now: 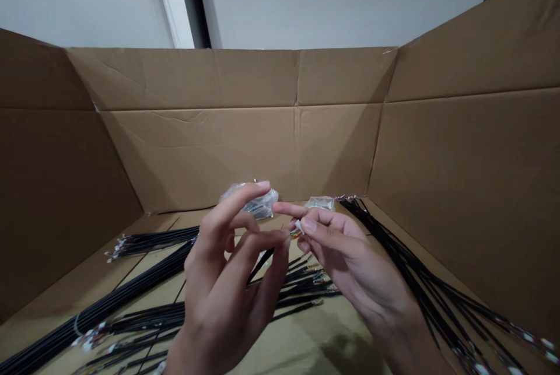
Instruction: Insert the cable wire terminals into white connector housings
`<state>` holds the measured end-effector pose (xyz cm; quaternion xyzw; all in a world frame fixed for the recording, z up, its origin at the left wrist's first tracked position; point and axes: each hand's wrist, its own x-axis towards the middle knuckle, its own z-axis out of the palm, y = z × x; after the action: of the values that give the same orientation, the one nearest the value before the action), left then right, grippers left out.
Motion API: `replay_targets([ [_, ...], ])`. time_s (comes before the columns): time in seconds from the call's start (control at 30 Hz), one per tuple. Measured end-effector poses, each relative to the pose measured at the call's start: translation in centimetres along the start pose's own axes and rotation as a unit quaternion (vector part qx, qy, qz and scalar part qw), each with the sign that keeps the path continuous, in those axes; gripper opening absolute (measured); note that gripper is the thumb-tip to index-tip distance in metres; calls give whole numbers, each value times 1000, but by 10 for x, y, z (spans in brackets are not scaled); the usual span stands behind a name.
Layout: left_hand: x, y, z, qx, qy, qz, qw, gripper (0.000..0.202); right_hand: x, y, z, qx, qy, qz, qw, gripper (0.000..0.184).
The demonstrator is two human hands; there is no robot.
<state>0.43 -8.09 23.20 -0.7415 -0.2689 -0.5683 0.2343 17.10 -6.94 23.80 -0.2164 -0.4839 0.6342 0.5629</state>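
While both hands hang low inside a big brown cardboard box (196,83), the right hand (350,252) pinches a tiny white plug (298,227) between its thumb and first finger. A few thin colored wires seem to come out of the plug, but they are very small here, so that part is a fair guess. The right hand is tight only at those two fingertips, and its other fingers curl loosely.

The left hand (227,281) is half curled, with its fingers bent in the air. Its fingertips come close to the plug, but I cannot tell if they touch it. A clear plastic bag (249,204) of small parts sits right behind the left hand's top finger, and I cannot tell if the hand holds it. A second small clear bag (319,203) lies just past the right hand, near the back wall of the box.

Long black cables with white ends lie on the box floor in bunches: one bunch (151,242) on the left, one bunch (301,290) under the hands, and a long spray (415,264) on the right. The work in hand right now is this one small plug held up between the fingers.
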Motion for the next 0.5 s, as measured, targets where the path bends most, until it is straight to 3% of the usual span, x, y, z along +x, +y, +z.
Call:
replay_targets([
  [0.5, 0, -1, -2, 18, 3, 15, 1000, 19, -1, 0, 0, -8, 14, -1, 1000, 20],
])
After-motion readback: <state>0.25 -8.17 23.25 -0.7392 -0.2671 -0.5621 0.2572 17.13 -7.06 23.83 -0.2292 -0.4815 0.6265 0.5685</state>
